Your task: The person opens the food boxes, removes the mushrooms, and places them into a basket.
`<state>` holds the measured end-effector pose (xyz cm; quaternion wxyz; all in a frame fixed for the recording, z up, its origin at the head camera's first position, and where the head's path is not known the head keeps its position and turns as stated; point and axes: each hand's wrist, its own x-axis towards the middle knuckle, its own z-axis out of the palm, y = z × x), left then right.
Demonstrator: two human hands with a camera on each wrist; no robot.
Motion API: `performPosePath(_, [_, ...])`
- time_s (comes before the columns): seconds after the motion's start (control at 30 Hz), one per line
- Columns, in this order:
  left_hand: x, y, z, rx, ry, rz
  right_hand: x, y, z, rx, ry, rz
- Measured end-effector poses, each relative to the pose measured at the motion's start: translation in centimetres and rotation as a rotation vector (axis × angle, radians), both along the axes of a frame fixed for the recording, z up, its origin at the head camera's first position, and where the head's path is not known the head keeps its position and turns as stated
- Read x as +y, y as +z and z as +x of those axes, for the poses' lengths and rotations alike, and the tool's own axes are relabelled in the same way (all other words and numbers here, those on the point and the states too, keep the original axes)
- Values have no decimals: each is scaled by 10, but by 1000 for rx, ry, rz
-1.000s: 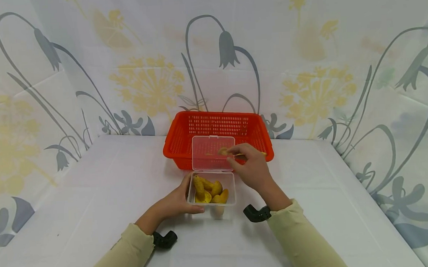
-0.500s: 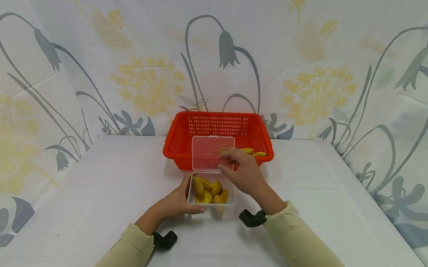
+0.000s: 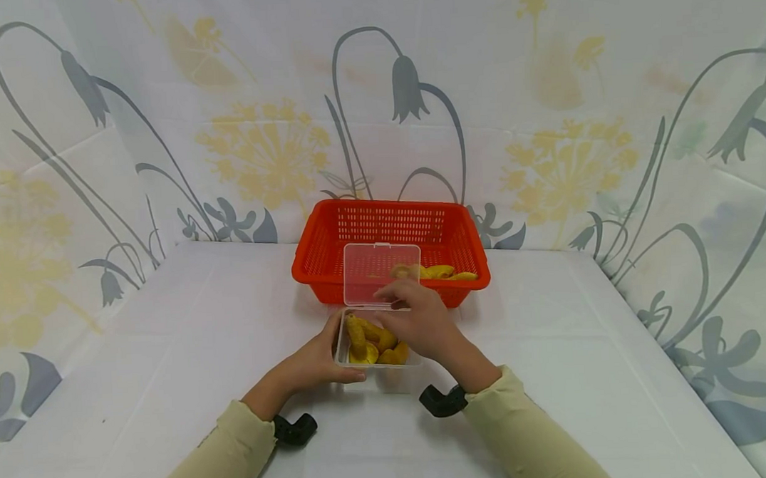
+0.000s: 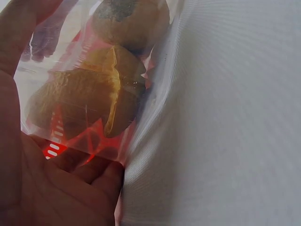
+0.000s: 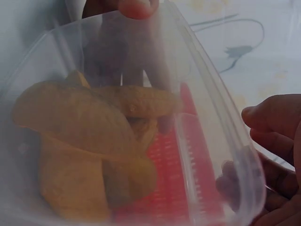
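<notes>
Gripping with the left hand (image 3: pixel 314 357) the left end of a small, clear, rectangular plastic box (image 3: pixel 376 368), thumb along the near side, fingers bent around the far side. Standing on the white cloth-covered table (image 3: pixel 146 392), with the hinged clear lid (image 3: pixel 363 265) raised at the far edge of the box, before the front wall of a red slotted plastic basket (image 3: pixel 321 289).

Lying together inside the box: several knobbly, yellow-brown pieces (image 3: pixel 356 336). Seen closely from the left wrist, through the clear wall: one brownish piece with a dark patch (image 4: pixel 134 28).

Holding the right hand (image 3: pixel 421 321) over the far right part of the box, near the hinge, thumb and fingers apart and loosely bent. Cannot tell whether touching the lid.

Lying in the front right corner of the basket: elongated yellow pieces (image 3: pixel 440 272). Rising behind: a pale cloth backdrop (image 3: pixel 276 151) with grey and yellow flowers. Worn on the arms: light green-beige sleeves (image 3: pixel 533 432).
</notes>
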<state>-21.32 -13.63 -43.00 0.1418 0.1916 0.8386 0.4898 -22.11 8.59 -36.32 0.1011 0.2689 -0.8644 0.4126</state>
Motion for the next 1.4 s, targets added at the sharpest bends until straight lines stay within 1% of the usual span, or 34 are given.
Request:
performPosePath(0.3, [-1,-1,-1,24,9,-15,-5,-4,0,17,-8,55])
performPosePath(0.63, [5,3,3,9,49,-43,-8,-2,5,41,43,83])
performPosePath(0.7, [5,4,3,10,54,-44,-9,0,7,25,47,96])
performPosePath(1.03, [7,4,4,31,61,-75,-11,1,10,-119,74,173])
performPosePath(1.17, [8,4,5,41,54,-70,-12,1,10,-141,86,205])
performPosePath(1.4, [8,5,6,52,36,-59,-11,0,9,-150,102,286])
